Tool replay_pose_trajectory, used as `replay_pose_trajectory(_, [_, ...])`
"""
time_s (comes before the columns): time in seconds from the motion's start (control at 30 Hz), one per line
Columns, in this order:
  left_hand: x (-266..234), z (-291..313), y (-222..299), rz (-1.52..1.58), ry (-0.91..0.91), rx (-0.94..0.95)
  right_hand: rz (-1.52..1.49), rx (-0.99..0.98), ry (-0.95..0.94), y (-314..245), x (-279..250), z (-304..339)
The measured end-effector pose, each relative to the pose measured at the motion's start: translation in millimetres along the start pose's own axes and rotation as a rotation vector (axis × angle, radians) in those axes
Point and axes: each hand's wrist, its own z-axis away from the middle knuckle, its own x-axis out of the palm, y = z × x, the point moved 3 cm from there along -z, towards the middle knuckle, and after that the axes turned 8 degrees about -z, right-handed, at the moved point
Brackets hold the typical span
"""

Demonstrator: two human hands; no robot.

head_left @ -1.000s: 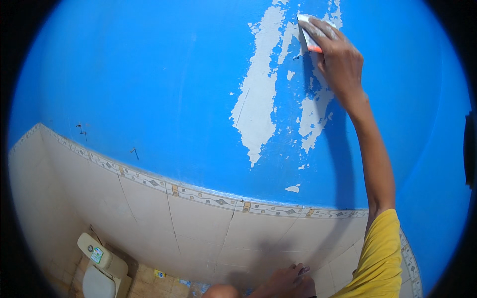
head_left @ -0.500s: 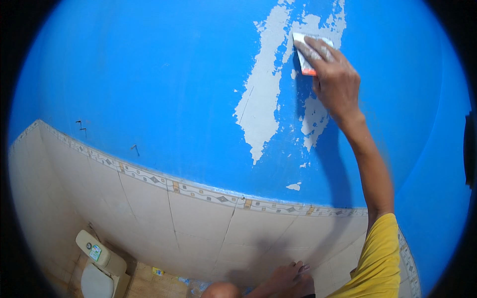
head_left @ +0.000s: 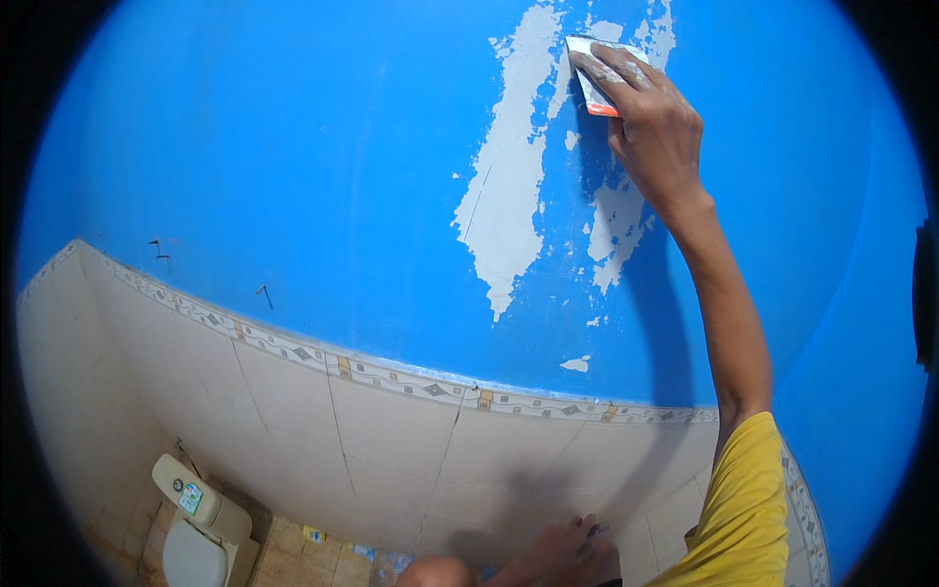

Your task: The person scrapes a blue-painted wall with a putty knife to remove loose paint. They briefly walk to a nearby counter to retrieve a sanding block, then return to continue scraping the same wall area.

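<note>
My right hand [head_left: 657, 122] is closed on a flat white scraper [head_left: 594, 88] with an orange-red edge. It presses the scraper to the blue wall [head_left: 333, 176], over the upper part of a pale, ragged bare patch [head_left: 618, 220]. White residue coats the fingers. Just left of the scraper runs a longer pale patch [head_left: 504, 210] with broken edges and a thin dark line in it. Low in the picture, partly cut off, is a bare limb [head_left: 567, 553] beside something dark; I cannot tell whether it is my left hand.
Below the blue paint runs a patterned border strip [head_left: 430, 388] above beige wall tiles [head_left: 391, 440]. A cream toilet [head_left: 210, 528] stands at the lower left. Small wall hooks [head_left: 262, 292] stick out on the left. Small coloured scraps [head_left: 313, 534] lie on the tiled floor.
My right hand has slid upward along the wall with the scraper, uncovering a little more of the pale patch beneath. The whole view has shifted slightly.
</note>
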Motion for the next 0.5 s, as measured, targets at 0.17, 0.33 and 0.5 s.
replay_pose_trajectory(0.17, [-7.0, -3.9, 4.1, -0.080, -0.047, -0.013, -0.024, -0.038, 0.019, 3.4, 5.4, 2.2])
replay_pose_trajectory(0.33, [3.3, 0.4, -3.0, -0.022, 0.019, 0.008, -0.004, -0.035, 0.001, 6.4, 1.7, -1.5])
replay_pose_trajectory(0.5, [-44.9, 4.0, 33.4, -0.030, -0.075, -0.110, 0.006, -0.075, 0.033, 9.6, 8.3, -15.8])
